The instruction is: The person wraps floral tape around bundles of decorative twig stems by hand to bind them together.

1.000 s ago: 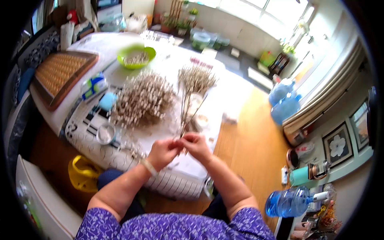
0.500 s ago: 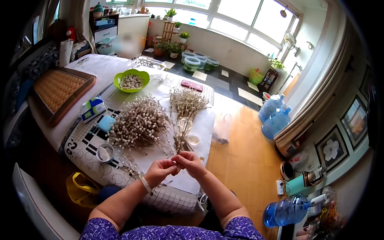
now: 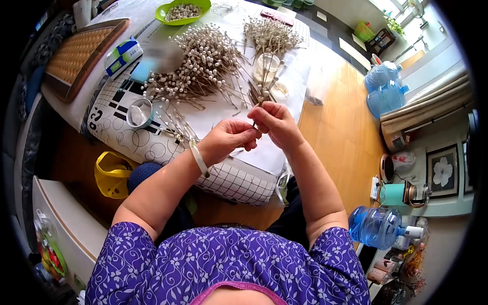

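My left hand [image 3: 230, 138] and my right hand [image 3: 276, 123] meet over the table's near edge, fingertips pinched together around a thin dried stem [image 3: 254, 123]. Just beyond my right hand lie brown stems [image 3: 256, 92], partly hidden by its fingers. A large heap of dried stems with round white buds [image 3: 201, 63] spreads to the upper left. Another bunch of pale dried stems [image 3: 272, 34] lies farther back. Close to my left forearm are a few loose budded stems [image 3: 178, 124]. Near the brown stems stand a clear jar [image 3: 266, 67] and a shallow dish [image 3: 279, 90].
A small tin [image 3: 139, 113] with white contents, a tissue pack [image 3: 124, 57] and a green bowl [image 3: 183, 12] of buds are on the table. A red phone [image 3: 277, 17] lies at the back. A yellow bag [image 3: 113, 174] sits below left; blue water bottles [image 3: 385, 96] stand right.
My view has tilted downward, so the table sits higher in the frame and more of the purple shirt shows. Both hands stay together at the stem.
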{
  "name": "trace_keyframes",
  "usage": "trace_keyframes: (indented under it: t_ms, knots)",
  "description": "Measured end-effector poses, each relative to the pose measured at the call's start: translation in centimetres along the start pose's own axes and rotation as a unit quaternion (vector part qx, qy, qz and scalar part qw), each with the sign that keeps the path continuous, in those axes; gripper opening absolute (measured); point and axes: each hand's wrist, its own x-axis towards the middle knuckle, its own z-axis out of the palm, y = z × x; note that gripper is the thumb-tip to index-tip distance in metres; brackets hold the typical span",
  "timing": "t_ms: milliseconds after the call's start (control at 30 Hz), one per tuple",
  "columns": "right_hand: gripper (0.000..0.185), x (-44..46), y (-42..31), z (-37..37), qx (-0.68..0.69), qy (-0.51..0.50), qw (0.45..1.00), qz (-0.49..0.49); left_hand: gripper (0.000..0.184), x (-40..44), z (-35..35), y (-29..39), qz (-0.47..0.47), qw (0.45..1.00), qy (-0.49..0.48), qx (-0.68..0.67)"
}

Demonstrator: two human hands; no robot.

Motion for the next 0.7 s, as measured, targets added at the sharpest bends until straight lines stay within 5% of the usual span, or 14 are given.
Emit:
trace_keyframes:
  t_ms: [267, 700]
  knots:
    - [0.017, 0.0, 0.0, -0.5, -0.114, 0.039, 0.993, 0.02, 0.02, -0.3, 0.2, 0.3, 0.004, 0.993, 0.053, 0.101]
    - [0.015, -0.1, 0.2, 0.0, -0.076, 0.04, 0.996, -0.015, 0.016, -0.1, 0.1, -0.1, -0.002, 0.99, 0.074, 0.119]
